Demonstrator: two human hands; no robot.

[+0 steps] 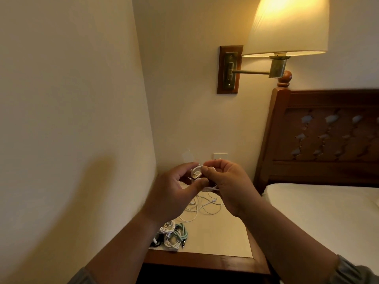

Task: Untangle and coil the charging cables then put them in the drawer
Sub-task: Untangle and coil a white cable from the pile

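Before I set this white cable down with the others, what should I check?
1. Left hand grips the white cable: ok.
2. Right hand pinches the same cable: ok.
3. USB plug free between the hands: ok.
4. Tangle cleared: not ok; loose white loops lie on the nightstand.
5. Coiled cables rest on the nightstand's near left corner: ok.
6. Drawer open: cannot tell; it is out of view.

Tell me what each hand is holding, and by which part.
Both hold one white charging cable: the left hand grips its coiled loops beside the USB plug, and the right hand pinches a strand at the coil's top.
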